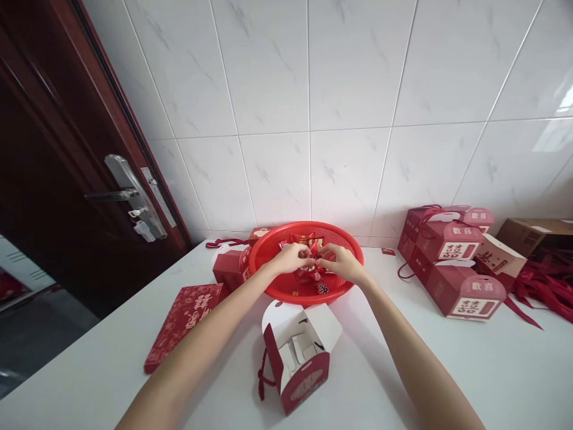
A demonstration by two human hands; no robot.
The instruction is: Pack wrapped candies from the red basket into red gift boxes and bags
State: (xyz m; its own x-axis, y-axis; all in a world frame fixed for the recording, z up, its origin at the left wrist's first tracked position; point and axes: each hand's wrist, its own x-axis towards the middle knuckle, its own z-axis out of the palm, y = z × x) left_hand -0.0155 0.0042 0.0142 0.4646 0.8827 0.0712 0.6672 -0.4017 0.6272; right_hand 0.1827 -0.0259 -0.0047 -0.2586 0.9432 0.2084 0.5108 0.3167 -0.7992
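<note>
- Where the left hand (293,258) and right hand (342,263) nearly meet, red-wrapped candies (308,276) lie just beneath the fingertips, about equally near both, inside the red perforated basket (265,263).
- Both hands' fingers are curled; I cannot tell whether they grip anything.
- The open gift box (308,382) stands on the basket's near side.

1. Bare white tabletop (423,323) lies between the right forearm (396,334) and the stacked gift boxes (447,289), leaving a passage.
2. The open gift box (308,382), flaps spread, blocks the low straight path from the front to the red plastic basket (262,254).
3. A flat red box (179,316) and another gift box (228,269) crowd the basket's left.
4. The tiled wall (277,179) limits room just behind.
</note>
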